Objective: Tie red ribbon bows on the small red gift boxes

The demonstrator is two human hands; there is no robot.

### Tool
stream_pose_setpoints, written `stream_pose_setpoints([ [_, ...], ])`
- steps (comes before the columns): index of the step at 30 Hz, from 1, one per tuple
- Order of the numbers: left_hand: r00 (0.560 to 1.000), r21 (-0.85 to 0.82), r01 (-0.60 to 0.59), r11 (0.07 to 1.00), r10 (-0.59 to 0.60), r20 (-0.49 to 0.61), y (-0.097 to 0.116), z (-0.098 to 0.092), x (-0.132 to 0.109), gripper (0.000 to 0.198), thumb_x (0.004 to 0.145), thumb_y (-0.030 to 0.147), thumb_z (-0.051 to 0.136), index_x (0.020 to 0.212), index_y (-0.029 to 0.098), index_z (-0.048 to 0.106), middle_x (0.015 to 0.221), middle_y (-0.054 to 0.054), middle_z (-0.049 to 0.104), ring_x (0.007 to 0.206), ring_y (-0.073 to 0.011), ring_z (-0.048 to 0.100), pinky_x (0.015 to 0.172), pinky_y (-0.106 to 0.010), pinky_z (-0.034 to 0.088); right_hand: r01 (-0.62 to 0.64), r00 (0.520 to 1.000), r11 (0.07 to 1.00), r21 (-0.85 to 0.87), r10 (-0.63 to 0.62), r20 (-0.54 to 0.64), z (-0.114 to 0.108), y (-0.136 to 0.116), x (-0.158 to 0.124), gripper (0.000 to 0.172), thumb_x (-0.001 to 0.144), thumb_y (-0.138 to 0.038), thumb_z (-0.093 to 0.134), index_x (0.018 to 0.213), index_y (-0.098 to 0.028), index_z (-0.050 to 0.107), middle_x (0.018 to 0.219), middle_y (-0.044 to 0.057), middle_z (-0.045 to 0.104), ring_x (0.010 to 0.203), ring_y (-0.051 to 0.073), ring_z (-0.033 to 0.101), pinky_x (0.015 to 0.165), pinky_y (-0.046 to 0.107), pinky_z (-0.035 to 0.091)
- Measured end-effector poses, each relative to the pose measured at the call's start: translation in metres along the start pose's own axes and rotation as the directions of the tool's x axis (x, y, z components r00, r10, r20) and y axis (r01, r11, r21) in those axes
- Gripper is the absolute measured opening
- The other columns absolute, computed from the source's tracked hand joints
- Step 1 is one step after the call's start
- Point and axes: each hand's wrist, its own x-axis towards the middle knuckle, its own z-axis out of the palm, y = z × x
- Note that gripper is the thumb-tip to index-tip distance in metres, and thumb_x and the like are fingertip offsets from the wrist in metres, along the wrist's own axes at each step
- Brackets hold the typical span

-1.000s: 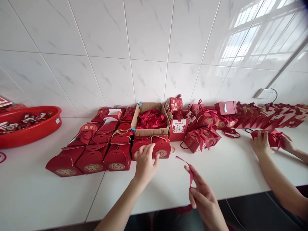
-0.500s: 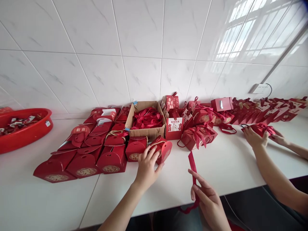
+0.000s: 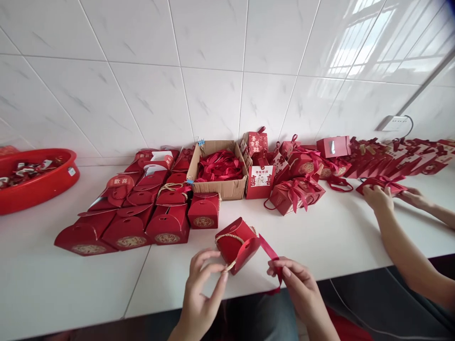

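Note:
A red gift box (image 3: 232, 244) with a twisted gold rope handle (image 3: 230, 266) sits tilted on the table in front of me. My left hand (image 3: 204, 279) pinches that rope handle between thumb and index finger at the box's near left side. To the right, my right hand (image 3: 293, 279) is closed on a red ribbon (image 3: 269, 247). The ribbon's free end points up toward the box's right side, and its other end hangs down past the table's edge.
Rows of red boxes (image 3: 167, 232) stand at left, near a red basin (image 3: 39, 189) of small wrapped items. A cardboard box (image 3: 220, 192) holds ribbons. Finished-looking boxes with bows (image 3: 295, 196) lie at right. A co-worker's hands (image 3: 378, 199) hold a red box (image 3: 387, 184).
My left hand has drawn the red gift box away from the row, toward me, and now grips its rope handle. My right hand has brought the ribbon left, close to the box.

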Motion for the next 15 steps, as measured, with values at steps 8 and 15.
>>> stream_pose_setpoints([
  [8, 0.706, -0.435, 0.617, 0.656, -0.706, -0.063, -0.033, -0.026, -0.027, 0.036, 0.083, 0.050, 0.054, 0.102, 0.019, 0.054, 0.101, -0.008, 0.061, 0.091, -0.0228, 0.061, 0.067, -0.031, 0.050, -0.073, 0.963, 0.997, -0.001, 0.071, 0.259, 0.013, -0.010, -0.009, 0.019, 0.088, -0.027, 0.058, 0.092, -0.024, 0.076, 0.090, 0.009, 0.075, 0.079, 0.022, 0.069, 0.077, 0.037, 0.054],
  [15, 0.967, -0.032, 0.222, 0.975, -0.224, -0.121, -0.022, -0.019, -0.019, 0.031, 0.085, 0.030, 0.057, 0.115, 0.025, 0.054, 0.114, -0.007, 0.058, 0.104, -0.0215, 0.057, 0.087, -0.033, 0.048, -0.094, 0.941, 0.995, -0.021, 0.096, 0.326, 0.028, -0.014, -0.013, 0.020, 0.088, -0.026, 0.059, 0.099, -0.026, 0.075, 0.096, 0.008, 0.075, 0.081, 0.022, 0.071, 0.080, 0.036, 0.054],
])
